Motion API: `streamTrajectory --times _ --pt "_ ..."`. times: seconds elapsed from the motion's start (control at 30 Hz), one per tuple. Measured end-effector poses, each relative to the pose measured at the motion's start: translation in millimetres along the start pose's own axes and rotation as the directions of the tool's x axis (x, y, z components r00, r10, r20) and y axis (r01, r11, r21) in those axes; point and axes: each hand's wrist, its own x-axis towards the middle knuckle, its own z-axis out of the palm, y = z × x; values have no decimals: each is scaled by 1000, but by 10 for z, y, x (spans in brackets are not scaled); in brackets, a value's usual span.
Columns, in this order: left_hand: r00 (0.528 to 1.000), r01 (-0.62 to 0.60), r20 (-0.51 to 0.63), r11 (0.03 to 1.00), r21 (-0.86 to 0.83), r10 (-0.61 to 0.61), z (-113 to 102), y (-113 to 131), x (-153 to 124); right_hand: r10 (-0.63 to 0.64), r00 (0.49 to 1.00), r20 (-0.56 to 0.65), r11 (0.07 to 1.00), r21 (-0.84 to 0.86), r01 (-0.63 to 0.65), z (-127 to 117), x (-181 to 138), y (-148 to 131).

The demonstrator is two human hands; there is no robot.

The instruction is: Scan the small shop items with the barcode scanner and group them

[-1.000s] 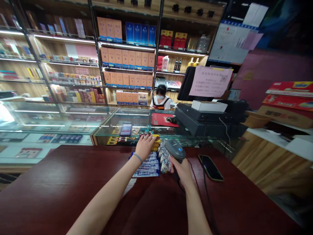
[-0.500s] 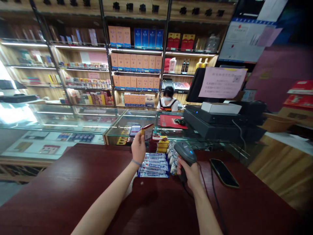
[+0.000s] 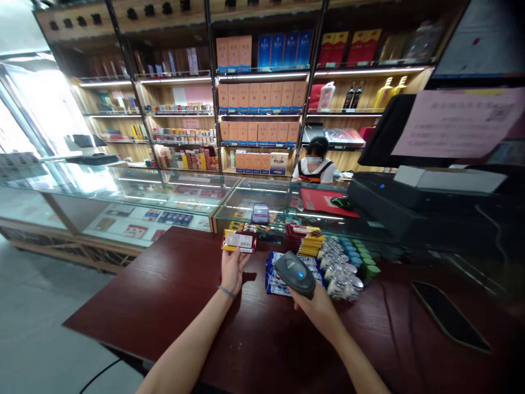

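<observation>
Person's L hand (image 3: 233,271): thumb + fingers pinching a red/yellow packet (image 3: 239,242) by its lower edge, held up off the bench (image 3: 164,290), w/ printed white label & barcode facing the wearer. R hand (image 3: 318,309): wrapped round the grip of a dark handheld scanner (image 3: 294,272), blue light lit on top. Scanner nose points up-left, approx. toward the packet — clear gap btwn the two.

Scanner sits in front of the blue/white sachets (image 3: 272,285), hiding part of them; can't tell if it touches. Behind those: stack of red packs (image 3: 292,238), yellow packs (image 3: 310,246) just beside. To the R: clear jars (image 3: 337,271) in rows, then blue tubs (image 3: 351,253) and green tubs (image 3: 366,258). Dark phone (image 3: 449,314) flat on the bench, far R, apart from the goods.

Bkgd: glass case (image 3: 192,200) past the bench; co-worker (image 3: 314,167) behind it, dark straps over white top.
</observation>
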Motion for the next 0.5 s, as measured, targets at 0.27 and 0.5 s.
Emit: streamTrajectory --times 0.27,0.5 --pt "999 19 -31 998 -60 -21 -26 -46 -5 -158 972 175 976 -122 181 117 -3 133" --pt "999 -21 26 998 -60 23 17 25 -33 -180 960 214 970 -121 209 88 -20 163"
